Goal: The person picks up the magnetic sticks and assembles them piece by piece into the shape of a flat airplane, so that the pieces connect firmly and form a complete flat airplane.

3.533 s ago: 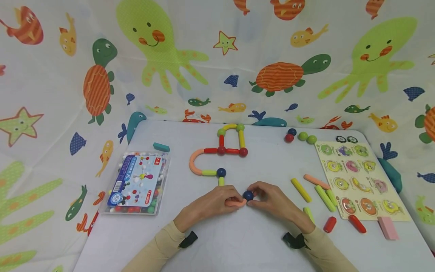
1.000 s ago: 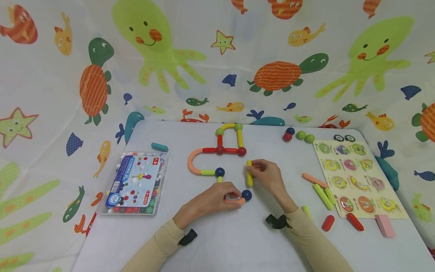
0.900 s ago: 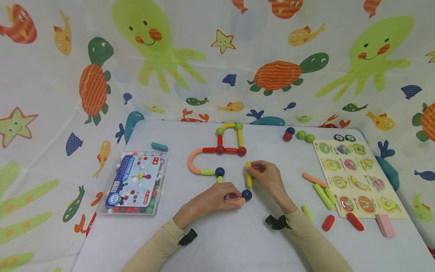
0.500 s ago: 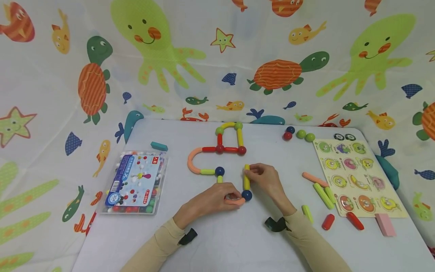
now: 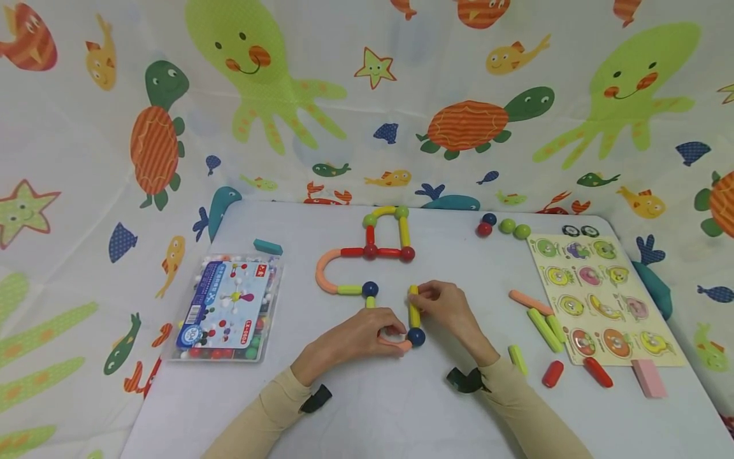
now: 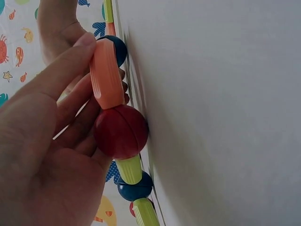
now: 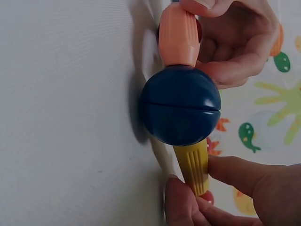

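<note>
Box (image 5: 228, 308) lies left of the rod figure (image 5: 373, 252), puzzle board (image 5: 603, 299) right, loose rods (image 5: 543, 328) between

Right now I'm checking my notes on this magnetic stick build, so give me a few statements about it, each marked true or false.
1. The right hand pinches a yellow stick. True.
2. That stick meets a dark blue ball. True.
3. The left hand holds a green stick. False: it holds a curved peach stick.
4. The wooden puzzle board lies left of the build. False: it lies on the right.
5. The clear plastic box stands open. False: its lid is on.
</note>
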`<control>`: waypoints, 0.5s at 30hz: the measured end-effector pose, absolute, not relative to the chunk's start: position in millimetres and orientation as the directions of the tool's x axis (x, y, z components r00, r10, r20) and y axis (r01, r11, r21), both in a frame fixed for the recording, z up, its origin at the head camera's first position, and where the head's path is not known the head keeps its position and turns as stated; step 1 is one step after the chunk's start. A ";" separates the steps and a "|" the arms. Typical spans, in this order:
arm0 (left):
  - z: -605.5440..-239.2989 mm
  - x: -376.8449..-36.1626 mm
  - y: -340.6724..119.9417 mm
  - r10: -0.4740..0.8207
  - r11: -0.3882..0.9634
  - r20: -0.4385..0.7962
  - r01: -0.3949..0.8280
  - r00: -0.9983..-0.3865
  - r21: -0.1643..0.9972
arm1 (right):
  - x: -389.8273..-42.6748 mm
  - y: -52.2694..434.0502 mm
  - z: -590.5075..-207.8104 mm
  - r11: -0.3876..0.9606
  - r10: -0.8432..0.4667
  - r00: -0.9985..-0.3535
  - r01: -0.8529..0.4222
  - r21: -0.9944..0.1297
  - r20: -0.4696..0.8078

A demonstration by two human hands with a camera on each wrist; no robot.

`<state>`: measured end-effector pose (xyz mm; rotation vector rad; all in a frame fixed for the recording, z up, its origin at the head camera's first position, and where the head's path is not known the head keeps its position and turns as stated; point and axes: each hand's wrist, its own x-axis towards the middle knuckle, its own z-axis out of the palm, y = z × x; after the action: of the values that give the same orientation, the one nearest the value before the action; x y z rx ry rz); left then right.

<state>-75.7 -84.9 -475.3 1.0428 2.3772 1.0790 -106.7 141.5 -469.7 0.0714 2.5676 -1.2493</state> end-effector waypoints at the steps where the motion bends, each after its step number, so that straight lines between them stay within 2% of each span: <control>1: -475.6 -75.8 -85.1 0.735 0.447 0.000 0.485 -0.678 0.752 | -106.4 141.3 -470.0 0.626 -0.082 -0.959 0.163 -0.763 -0.272; 15: -474.3 -76.1 -85.6 0.728 0.467 -0.015 0.480 -0.686 0.743 | -106.6 139.9 -472.1 0.655 -0.106 -0.968 0.105 -0.748 -0.228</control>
<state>-76.1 -85.6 -474.3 1.0225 2.3905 1.0541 -106.6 139.9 -472.1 -0.0005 2.6222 -1.2085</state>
